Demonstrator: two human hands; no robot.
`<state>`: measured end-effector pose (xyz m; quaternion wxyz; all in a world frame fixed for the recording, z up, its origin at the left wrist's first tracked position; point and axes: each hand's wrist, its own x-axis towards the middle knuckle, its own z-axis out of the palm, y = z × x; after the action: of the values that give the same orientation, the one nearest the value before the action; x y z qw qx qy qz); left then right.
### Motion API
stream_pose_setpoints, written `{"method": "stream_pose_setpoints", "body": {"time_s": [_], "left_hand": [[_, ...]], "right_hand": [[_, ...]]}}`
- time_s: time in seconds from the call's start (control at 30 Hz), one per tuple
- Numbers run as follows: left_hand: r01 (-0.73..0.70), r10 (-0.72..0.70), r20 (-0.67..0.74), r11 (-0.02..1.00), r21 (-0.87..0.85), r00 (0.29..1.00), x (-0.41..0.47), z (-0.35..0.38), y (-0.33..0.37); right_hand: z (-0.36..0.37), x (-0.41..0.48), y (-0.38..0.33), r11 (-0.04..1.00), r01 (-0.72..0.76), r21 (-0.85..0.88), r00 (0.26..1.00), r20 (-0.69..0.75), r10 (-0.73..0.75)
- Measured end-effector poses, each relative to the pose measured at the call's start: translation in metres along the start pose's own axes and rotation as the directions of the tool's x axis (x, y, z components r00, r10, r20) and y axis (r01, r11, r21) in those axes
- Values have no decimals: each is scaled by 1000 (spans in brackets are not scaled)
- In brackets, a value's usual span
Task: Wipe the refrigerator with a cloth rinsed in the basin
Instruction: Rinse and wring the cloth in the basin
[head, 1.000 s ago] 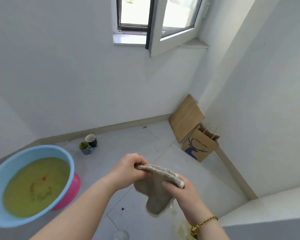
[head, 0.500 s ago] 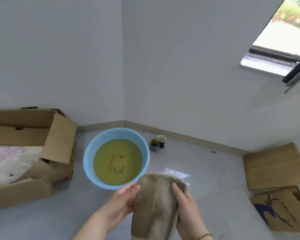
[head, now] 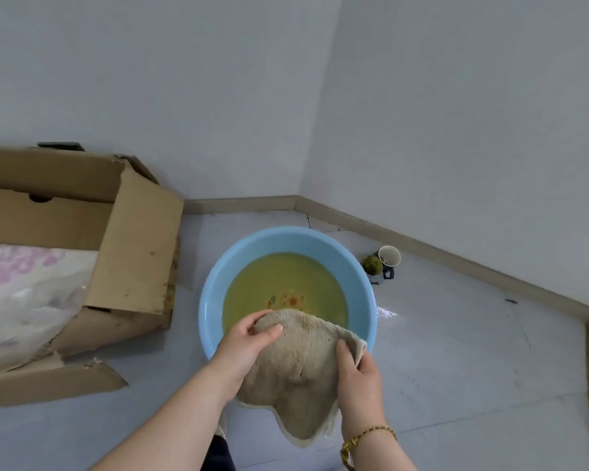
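— Head view, lower middle of the frame: what have the hands got?

— Both grip a beige cloth. The left hand pinches its upper left corner, thumb on top and fingers curled underneath. The right hand clamps the upper right corner, thumb laid across the near face, fingers closed behind it.

— How does the cloth lie?

— Its top edge is stretched between the two hands, running roughly left to right and dipping a little toward the right. The rest hangs down toward the bottom of the frame, ending in a drooping point at lower centre, so its long axis runs top to bottom.

— And the basin?

— A light blue basin sits on the grey floor at centre, holding yellow-green water. The cloth's top edge overlaps the basin's near rim in the picture; whether it touches the water I cannot tell.

— Anything else?

— An open cardboard box at left, just beside the basin, and a cup right of it near the skirting. A beaded bracelet circles the right wrist.
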<state>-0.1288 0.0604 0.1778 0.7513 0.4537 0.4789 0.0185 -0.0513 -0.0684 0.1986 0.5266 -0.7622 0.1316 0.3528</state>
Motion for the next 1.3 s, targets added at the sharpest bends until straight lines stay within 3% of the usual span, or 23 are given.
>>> {"method": "stream_pose_setpoints", "body": {"time_s": [0.13, 0.23, 0.4, 0.53, 0.7, 0.8, 0.87, 0.93, 1.0, 1.1, 1.17, 1.3], "left_hand": [[42, -56, -116, 992, -122, 992, 69, -13, -36], [38, -50, -162, 996, -81, 986, 124, -27, -78], [-18, 68, -261, 982, 190, 963, 197, -27, -114], [-19, 130, -260, 920, 390, 957, 245, -19, -124], [54, 104, -302, 879, 474, 948, 268, -18, -133], [123, 10, -317, 910, 396, 948, 268, -17, -137], [76, 9, -321, 965, 250, 947, 259, -13, -135], [-22, 64, -340, 992, 126, 938, 248, -5, -128], [-127, 137, -348, 991, 51, 927, 238, 3, -116], [-231, 201, -316, 971, -59, 927, 225, 16, -94], [-319, 278, -308, 944, -91, 910, 215, 27, -84], [-409, 426, -276, 904, 122, 861, 201, 40, -84]], "right_hand": [[27, 71, 27, 997, 3, -74, 987, 159, 8], [57, 127, 59, 989, 41, -140, 984, 175, -16], [93, 204, 103, 887, 212, -409, 965, 229, -125], [110, 247, 125, 763, 266, -589, 964, 166, -207], [120, 266, 137, 639, 298, -709, 952, 171, -254], [118, 268, 133, 771, 190, -608, 982, 118, -150], [115, 265, 128, 931, 83, -355, 992, 122, -42], [112, 251, 118, 991, 45, -123, 986, 163, -24], [113, 235, 109, 978, 197, -74, 969, 168, -183], [121, 208, 93, 880, 466, -88, 878, 165, -449], [126, 207, 83, 851, 511, -124, 858, 142, -494], [124, 224, 72, 876, 470, -111, 882, 82, -463]]}}
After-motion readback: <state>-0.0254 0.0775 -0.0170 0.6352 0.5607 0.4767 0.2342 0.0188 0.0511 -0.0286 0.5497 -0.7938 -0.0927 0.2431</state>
